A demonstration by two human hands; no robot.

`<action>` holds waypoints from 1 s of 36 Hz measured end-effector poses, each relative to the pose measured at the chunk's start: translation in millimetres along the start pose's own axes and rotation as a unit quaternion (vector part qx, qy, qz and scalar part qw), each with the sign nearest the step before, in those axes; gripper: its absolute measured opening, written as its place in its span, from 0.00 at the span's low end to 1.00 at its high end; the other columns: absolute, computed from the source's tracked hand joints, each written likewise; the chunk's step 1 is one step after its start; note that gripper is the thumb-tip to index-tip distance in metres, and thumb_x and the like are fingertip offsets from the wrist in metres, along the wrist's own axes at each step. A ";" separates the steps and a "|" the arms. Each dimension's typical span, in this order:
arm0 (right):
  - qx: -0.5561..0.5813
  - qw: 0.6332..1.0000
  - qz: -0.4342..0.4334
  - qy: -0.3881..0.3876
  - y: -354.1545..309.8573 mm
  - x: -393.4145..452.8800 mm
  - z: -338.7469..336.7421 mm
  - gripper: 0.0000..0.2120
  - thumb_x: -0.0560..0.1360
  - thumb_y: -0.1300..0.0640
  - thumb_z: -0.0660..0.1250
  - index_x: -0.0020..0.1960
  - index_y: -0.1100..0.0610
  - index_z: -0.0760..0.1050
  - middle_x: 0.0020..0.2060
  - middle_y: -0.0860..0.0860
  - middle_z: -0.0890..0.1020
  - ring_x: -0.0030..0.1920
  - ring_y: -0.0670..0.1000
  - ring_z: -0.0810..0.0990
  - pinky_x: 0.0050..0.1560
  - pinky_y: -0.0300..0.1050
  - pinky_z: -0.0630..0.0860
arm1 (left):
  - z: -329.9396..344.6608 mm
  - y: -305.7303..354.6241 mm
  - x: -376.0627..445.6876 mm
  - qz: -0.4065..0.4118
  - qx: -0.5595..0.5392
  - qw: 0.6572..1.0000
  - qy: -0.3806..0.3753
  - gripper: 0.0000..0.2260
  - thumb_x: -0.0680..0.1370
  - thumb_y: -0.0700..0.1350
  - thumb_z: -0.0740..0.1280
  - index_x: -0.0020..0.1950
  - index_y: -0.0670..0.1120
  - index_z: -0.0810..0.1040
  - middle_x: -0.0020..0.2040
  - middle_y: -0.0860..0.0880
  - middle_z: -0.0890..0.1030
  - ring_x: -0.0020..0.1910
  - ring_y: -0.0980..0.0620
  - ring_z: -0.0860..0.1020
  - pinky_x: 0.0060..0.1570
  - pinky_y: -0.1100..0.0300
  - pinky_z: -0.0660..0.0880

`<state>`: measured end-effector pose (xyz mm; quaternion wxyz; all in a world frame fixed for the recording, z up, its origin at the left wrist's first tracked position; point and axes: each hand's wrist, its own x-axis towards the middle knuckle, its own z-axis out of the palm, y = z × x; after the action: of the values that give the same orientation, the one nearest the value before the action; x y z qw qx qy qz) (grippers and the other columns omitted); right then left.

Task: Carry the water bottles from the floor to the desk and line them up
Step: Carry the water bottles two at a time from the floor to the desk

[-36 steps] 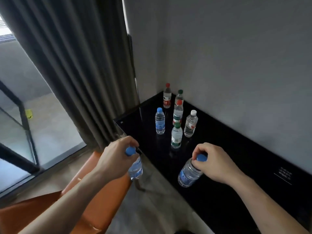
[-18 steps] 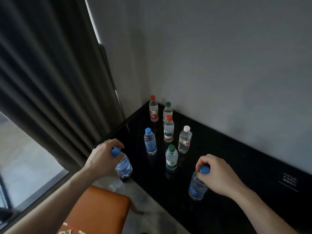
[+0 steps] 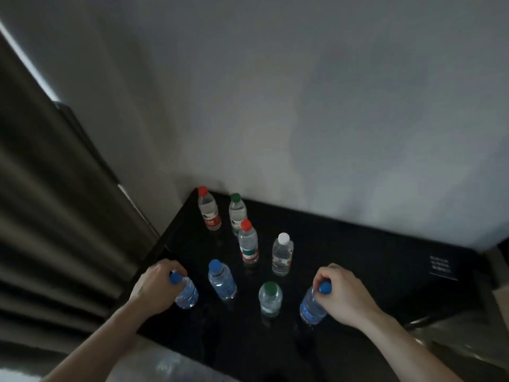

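Note:
My left hand [image 3: 155, 285] grips a blue-capped water bottle [image 3: 187, 295] by its neck, over the left part of the black desk [image 3: 358, 271]. My right hand [image 3: 344, 292] grips another blue-capped bottle [image 3: 311, 308] near its cap, tilted, low over the desk. Between them stand a third blue-capped bottle [image 3: 221, 279] and a green-capped bottle [image 3: 270, 299]. Farther back stand a red-capped bottle [image 3: 248, 242], a white-capped bottle [image 3: 282, 255], a second red-capped bottle [image 3: 209, 209] and a second green-capped one [image 3: 237, 212].
A grey wall [image 3: 303, 106] rises behind the desk. A dark curtain [image 3: 49, 216] hangs at the left, close to the desk's left edge. A small dark card with white print [image 3: 442, 267] lies on the desk's right part.
Both hands moved forward with their bottles, from beside the desk's front edge to over its surface. The view came closer and tilted up; the orange chair left the frame.

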<state>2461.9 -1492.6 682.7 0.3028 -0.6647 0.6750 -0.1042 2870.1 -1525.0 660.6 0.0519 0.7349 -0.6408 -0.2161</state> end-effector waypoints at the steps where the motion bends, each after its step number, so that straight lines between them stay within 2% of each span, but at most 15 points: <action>1: -0.001 1.000 0.011 0.004 -0.4 2.8 2.5 0.10 0.70 0.54 0.74 0.38 0.42 0.75 0.45 0.39 0.76 0.40 0.42 0.80 0.37 0.38 0.81 | 1.0 -1.5 9.5 0.007 0.002 1.000 -0.011 0.07 0.74 0.50 0.72 0.46 0.62 0.77 0.51 0.58 0.77 0.47 0.58 0.76 0.45 0.61 0.72; 3: -0.005 1.000 0.029 0.010 -2.5 8.4 8.1 0.10 0.71 0.53 0.74 0.39 0.42 0.75 0.45 0.40 0.76 0.41 0.42 0.80 0.39 0.39 0.81 | 2.3 -3.4 27.5 0.017 0.000 0.999 -0.028 0.07 0.74 0.49 0.71 0.47 0.61 0.78 0.51 0.58 0.77 0.48 0.58 0.76 0.45 0.62 0.73; 9: -0.008 0.996 0.081 0.022 -12.6 23.3 24.8 0.09 0.72 0.53 0.74 0.40 0.42 0.75 0.45 0.42 0.75 0.41 0.44 0.80 0.40 0.40 0.81 | 2.2 -3.7 71.6 0.045 -0.015 0.997 -0.054 0.08 0.74 0.47 0.72 0.47 0.60 0.78 0.51 0.59 0.76 0.43 0.61 0.75 0.37 0.69 0.66; 17: 0.020 0.991 0.131 0.019 -22.3 33.2 45.3 0.09 0.73 0.55 0.72 0.41 0.43 0.74 0.46 0.42 0.74 0.44 0.42 0.77 0.39 0.33 0.71 | 10.1 -4.2 107.1 0.078 -0.030 0.993 -0.082 0.07 0.73 0.46 0.71 0.46 0.59 0.79 0.50 0.58 0.76 0.42 0.58 0.77 0.38 0.62 0.73; 27: 0.083 0.984 0.143 0.065 -20.3 30.5 62.3 0.10 0.75 0.56 0.70 0.43 0.41 0.75 0.49 0.42 0.74 0.46 0.43 0.78 0.42 0.34 0.74 | 27.6 -13.4 125.5 0.093 -0.037 0.990 -0.103 0.06 0.75 0.46 0.72 0.48 0.57 0.79 0.49 0.56 0.76 0.41 0.58 0.78 0.35 0.66 0.70; 32: 0.098 0.983 0.144 0.061 -19.5 25.7 63.4 0.10 0.76 0.56 0.69 0.47 0.39 0.75 0.51 0.40 0.73 0.49 0.42 0.78 0.43 0.34 0.73 | 27.2 -17.2 133.4 0.081 -0.055 0.989 -0.112 0.09 0.74 0.47 0.72 0.46 0.61 0.77 0.48 0.58 0.77 0.40 0.58 0.78 0.34 0.68 0.69; 36: 0.090 0.983 0.147 0.058 -18.0 18.3 64.5 0.12 0.76 0.56 0.69 0.53 0.39 0.75 0.53 0.39 0.73 0.50 0.41 0.77 0.44 0.33 0.72 | 27.7 -22.3 134.7 0.094 -0.036 0.987 -0.124 0.09 0.75 0.49 0.71 0.52 0.61 0.77 0.52 0.57 0.77 0.42 0.60 0.77 0.36 0.68 0.69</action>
<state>2513.4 -1495.0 636.3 0.3338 -0.5211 0.7698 -0.1564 2891.5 -1645.4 593.9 0.0188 0.6362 -0.7004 -0.3231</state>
